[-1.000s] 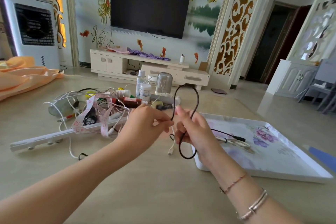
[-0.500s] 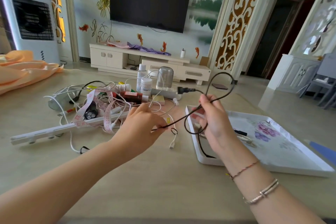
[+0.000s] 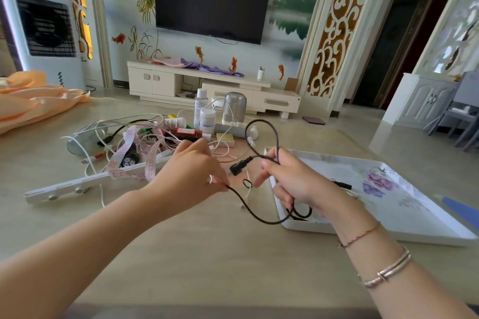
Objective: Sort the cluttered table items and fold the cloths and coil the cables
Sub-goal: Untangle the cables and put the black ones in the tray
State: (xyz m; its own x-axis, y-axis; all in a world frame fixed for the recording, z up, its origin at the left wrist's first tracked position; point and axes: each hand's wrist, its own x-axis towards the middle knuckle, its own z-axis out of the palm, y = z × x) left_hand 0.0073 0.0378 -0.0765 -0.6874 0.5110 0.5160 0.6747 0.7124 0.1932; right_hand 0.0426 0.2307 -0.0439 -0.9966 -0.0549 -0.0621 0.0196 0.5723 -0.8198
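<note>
A thin black cable is held above the table between both hands. My left hand pinches one stretch of it at the fingertips. My right hand grips gathered loops of the same cable, with one loop rising above the fist and another hanging below it over the tray edge. The cable's black plug dangles between the hands. An orange cloth lies bunched at the far left of the table.
A pile of white cables, a pink tape measure, a white rail, bottles and a grey canister sits behind my left hand. A white floral tray lies at the right.
My left hand slid further along the cable and lowered slightly. My right hand gathered another loop, and the plug end swung down between the hands.
</note>
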